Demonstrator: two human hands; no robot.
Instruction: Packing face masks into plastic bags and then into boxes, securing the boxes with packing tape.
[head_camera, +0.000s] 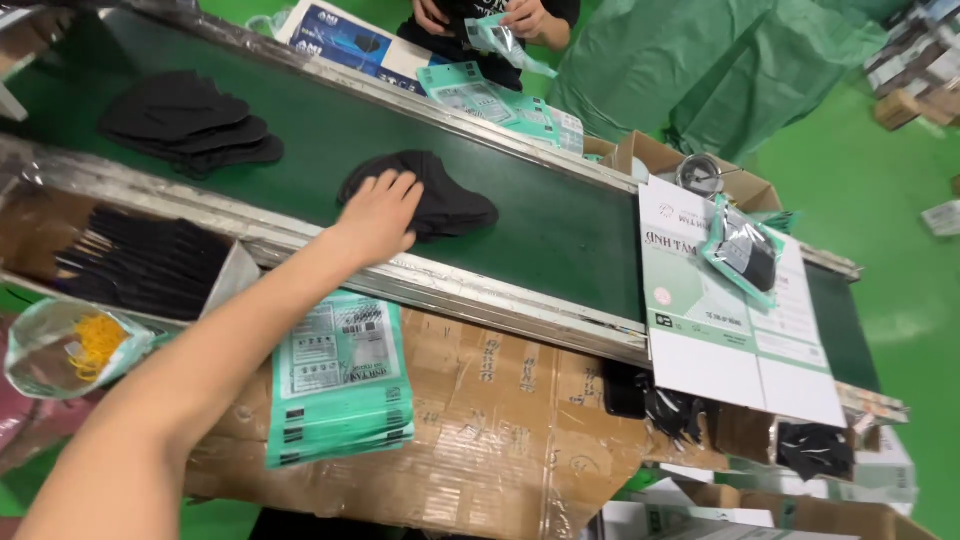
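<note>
My left hand (380, 215) reaches across from the lower left and lies on a small pile of black face masks (450, 205) on the dark green conveyor belt (560, 225). The fingers cover the pile's near left edge. A second, larger pile of black masks (190, 125) sits farther left on the belt, apart from my hand. My right hand is out of view.
Teal flat pouches (340, 380) lie on taped cardboard (500, 430) below the belt's metal rail (480, 295). A tray of upright black masks (140, 260) and a bag of yellow bands (75, 345) sit at left. A white carton sheet (730, 340) bearing a bagged mask (745, 250) spans the belt. Across the belt, a co-worker's hands (520, 18) hold a pouch.
</note>
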